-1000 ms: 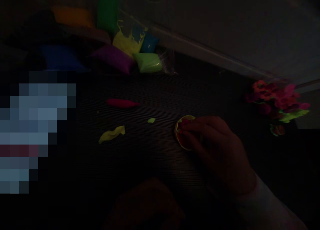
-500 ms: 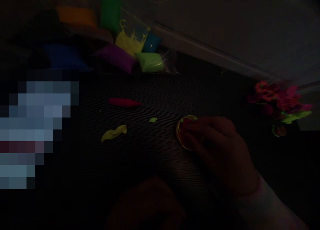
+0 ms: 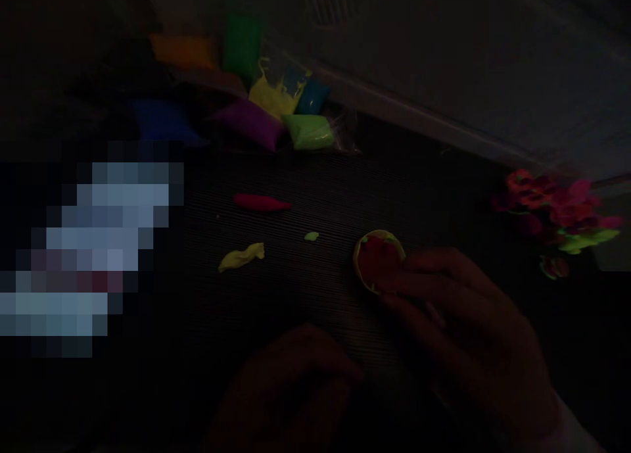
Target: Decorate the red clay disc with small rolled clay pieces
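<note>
The scene is very dark. A small round clay disc (image 3: 377, 259), red with a yellow rim and green specks, lies on the dark ribbed table (image 3: 305, 295). My right hand (image 3: 458, 315) rests just right of it, fingers stretched out, with fingertips touching the disc's lower right edge. My left hand (image 3: 290, 387) sits low near the bottom middle, dim, fingers curled; whether it holds anything is hidden. Left of the disc lie a tiny green bit (image 3: 311, 236), a yellow clay scrap (image 3: 241, 257) and a red clay roll (image 3: 261, 203).
Several bags of coloured clay (image 3: 261, 108) are piled at the back left against a wall ledge. A cluster of red, pink and green clay flowers (image 3: 557, 216) stands at the right. A blurred-out bright patch (image 3: 93, 256) fills the left side.
My right hand has slid back down and right off the disc, uncovering its red face. The view shifted slightly, so everything sits a little further right.
</note>
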Tool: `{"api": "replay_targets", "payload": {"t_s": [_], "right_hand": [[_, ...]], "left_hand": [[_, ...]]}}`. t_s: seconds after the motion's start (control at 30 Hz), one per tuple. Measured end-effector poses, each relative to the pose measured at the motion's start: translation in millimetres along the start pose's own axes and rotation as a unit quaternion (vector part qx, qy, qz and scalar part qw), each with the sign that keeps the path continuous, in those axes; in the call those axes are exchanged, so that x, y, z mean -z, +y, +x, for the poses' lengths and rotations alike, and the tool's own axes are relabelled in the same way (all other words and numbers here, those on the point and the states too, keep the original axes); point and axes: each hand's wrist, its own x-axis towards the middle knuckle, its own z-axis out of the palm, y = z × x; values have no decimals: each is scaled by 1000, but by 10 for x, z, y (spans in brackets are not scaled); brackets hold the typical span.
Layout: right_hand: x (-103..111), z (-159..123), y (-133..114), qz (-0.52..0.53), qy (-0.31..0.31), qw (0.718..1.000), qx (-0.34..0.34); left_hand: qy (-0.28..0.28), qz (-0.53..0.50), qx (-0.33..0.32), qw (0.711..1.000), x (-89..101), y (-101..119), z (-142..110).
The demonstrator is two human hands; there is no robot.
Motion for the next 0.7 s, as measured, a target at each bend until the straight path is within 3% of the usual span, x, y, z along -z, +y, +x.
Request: {"api": "replay_targets", "payload": {"t_s": [0.1, 0.23, 0.4, 0.5, 0.7], "right_hand": [[98, -46, -135, 61, -39, 997, 31], [150, -80, -233, 137, -79, 986, 52], [147, -136, -263, 186, -83, 978, 41], [142, -187, -275, 192, -82, 977, 35], [115, -278, -289, 113, -25, 993, -20]], "left_hand": [[8, -158, 88, 983, -28, -52, 53], [-21, -323, 196, 926, -91, -72, 73], [-65, -375, 199, 903, -150, -1, 55], [-57, -402, 204, 891, -176, 21, 52], [-43, -432, 189, 881, -195, 23, 41]]}}
